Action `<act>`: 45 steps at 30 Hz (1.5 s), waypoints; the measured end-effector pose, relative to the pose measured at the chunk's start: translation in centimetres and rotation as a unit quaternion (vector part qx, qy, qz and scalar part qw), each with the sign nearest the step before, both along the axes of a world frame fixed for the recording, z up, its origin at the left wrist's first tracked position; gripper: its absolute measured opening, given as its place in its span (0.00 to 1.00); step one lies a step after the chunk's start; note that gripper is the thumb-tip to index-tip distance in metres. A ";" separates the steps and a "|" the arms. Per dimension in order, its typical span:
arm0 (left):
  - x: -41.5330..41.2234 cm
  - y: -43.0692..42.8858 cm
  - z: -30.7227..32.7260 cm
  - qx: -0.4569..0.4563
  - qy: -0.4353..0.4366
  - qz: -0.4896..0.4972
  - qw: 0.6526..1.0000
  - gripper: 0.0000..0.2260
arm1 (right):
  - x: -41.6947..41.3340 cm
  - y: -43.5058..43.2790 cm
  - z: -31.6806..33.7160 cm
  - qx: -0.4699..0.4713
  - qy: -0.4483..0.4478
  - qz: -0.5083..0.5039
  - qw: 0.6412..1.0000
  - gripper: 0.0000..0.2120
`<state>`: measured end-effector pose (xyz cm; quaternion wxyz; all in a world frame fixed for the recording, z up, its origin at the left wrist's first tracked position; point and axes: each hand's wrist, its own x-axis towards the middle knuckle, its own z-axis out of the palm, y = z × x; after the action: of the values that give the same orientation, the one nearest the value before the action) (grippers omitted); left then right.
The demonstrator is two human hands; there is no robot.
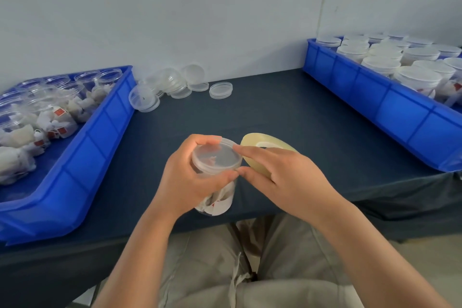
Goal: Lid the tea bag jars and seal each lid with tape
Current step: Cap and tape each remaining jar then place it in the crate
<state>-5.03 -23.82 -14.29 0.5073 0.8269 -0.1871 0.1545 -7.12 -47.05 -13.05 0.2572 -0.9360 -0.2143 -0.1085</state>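
Observation:
A clear plastic jar (pixel 218 201) with tea bags inside stands at the table's front edge, a translucent lid (pixel 216 157) on its top. My left hand (pixel 192 177) grips the jar around the lid rim, thumb at the front and fingers over the far side. A yellowish roll of tape (pixel 252 144) is threaded on my right hand (pixel 282 177), which holds it beside the jar. My right index finger touches the lid's right edge and my right thumb meets my left thumb at the rim.
A blue tray (pixel 100 137) at the left holds open jars of tea bags. A blue tray (pixel 390 107) at the right holds lidded jars. Several loose lids (pixel 221 90) lie by the wall. A dark cloth (pixel 275 112) covers the table.

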 end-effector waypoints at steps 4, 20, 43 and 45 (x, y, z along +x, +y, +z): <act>1.1 0.8 0.2 -0.042 0.026 -0.071 0.996 0.25 | 0.6 -1.5 0.2 0.007 0.034 0.047 0.998 0.27; 2.5 1.6 0.7 -0.032 0.124 -0.151 0.980 0.33 | 0.4 -0.7 -0.3 -0.023 -0.011 -0.013 1.000 0.15; -0.9 -2.5 -1.8 -0.026 -0.123 0.128 0.984 0.29 | -1.1 1.9 -0.4 -0.051 -0.047 -0.112 0.991 0.15; -1.0 -3.0 -1.8 -0.018 -0.147 0.127 0.981 0.29 | -0.8 1.8 -0.7 -0.049 -0.045 -0.130 0.989 0.14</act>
<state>-6.07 -26.81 -16.05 0.4650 0.8030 -0.1505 0.3410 -7.88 -45.22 -13.76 0.1854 -0.9615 -0.1075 -0.1723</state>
